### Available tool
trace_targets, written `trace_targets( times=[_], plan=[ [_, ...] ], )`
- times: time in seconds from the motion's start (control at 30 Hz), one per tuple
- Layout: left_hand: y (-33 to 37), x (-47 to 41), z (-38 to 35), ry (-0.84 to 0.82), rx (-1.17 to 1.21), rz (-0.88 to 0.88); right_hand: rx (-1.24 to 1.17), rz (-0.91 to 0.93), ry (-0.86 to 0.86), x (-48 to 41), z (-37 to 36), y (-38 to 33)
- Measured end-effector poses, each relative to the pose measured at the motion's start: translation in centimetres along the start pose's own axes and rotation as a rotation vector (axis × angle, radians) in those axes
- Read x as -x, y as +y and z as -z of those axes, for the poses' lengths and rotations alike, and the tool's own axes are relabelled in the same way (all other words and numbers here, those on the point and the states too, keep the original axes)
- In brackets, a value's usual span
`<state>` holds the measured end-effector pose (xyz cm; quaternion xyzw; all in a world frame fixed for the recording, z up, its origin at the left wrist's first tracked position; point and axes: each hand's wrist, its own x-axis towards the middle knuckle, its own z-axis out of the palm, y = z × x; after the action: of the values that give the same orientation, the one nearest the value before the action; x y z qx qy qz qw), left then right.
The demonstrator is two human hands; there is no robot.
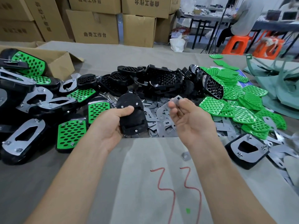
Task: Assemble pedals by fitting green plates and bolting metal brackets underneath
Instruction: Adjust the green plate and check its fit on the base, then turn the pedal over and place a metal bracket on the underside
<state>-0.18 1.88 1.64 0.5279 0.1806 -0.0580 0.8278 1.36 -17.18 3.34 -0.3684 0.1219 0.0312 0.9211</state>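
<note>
Above table (97, 175): left fingers (126, 109) curl round black pedal (133, 118); right fingers (172, 104) pinch metal bracket (162, 110) beside it.

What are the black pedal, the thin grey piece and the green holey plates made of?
The black oval pedal in the left hand: probably moulded plastic, smooth with a soft sheen. The thin flat grey bracket pinched by the right hand: likely sheet metal, dull silvery and thin-edged. The green perforated plates: seemingly glossy plastic, bright even colour.
</note>
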Motion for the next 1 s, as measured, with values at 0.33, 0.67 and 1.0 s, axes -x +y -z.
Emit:
trace_targets(
  times=[0.33, 0.67, 1.0],
  plan=[
    [0.1, 0.3, -0.1, 0.000, -0.005, -0.010, 0.137, -0.087, -0.081, -0.1, 0.4, -0.4],
    [-0.7, 0.7, -2.2, -0.121, 0.065, 0.030, 1.377, 0.504, 0.403, -0.4, 4.3, -7.1],
    [-2.2, 1.4, -3.8, -0.152, -0.053, 0.083, 2.337, 0.262, 0.101, 0.3, 7.6, -9.6]
  ],
)
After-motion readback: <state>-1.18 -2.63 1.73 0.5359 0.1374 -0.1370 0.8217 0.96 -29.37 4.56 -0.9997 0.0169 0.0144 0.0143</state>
